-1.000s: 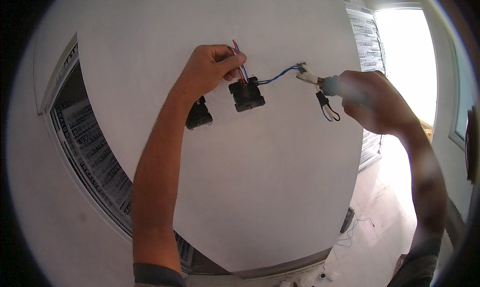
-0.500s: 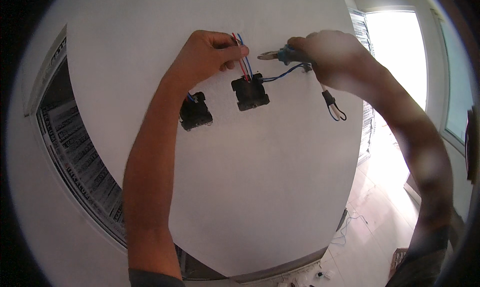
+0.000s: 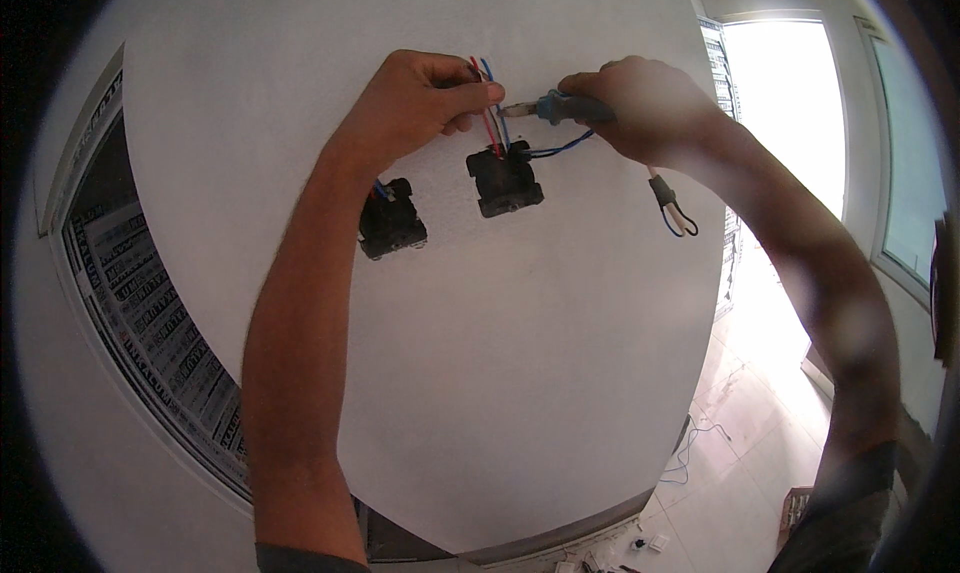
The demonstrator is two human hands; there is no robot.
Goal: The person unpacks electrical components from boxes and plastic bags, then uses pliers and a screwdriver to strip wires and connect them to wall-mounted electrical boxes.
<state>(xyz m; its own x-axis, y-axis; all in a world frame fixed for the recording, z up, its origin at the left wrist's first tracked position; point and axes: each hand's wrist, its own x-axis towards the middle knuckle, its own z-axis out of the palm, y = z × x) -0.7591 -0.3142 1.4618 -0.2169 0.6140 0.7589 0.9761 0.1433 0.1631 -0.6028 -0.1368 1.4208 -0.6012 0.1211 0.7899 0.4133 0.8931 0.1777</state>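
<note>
With thumb and fingers, my left hand (image 3: 430, 98) pinches a red wire (image 3: 490, 133) and a blue wire (image 3: 504, 131). Both rise from a black wall box (image 3: 504, 183) set in the white wall, and their ends stick up above my fingers. My right hand (image 3: 640, 108) is wrapped round pliers (image 3: 550, 108) with blue-and-dark handles. The jaw tips point left and reach the wires just below my left thumb; whether they grip a wire is too small to tell. A twisted blue and dark wire pair (image 3: 560, 148) runs from the box toward my right hand.
A second black wall box (image 3: 393, 223) lies left of the first, partly behind my left forearm. Looped wires with a dark wrap (image 3: 665, 198) hang at the right. Beyond are a bright doorway (image 3: 785, 123) and a tiled floor (image 3: 720, 443) with a thin cable (image 3: 685, 458).
My right hand has brought the pliers left, so the jaws now meet the wires beside my left thumb. My left hand keeps its pinch on the wires.
</note>
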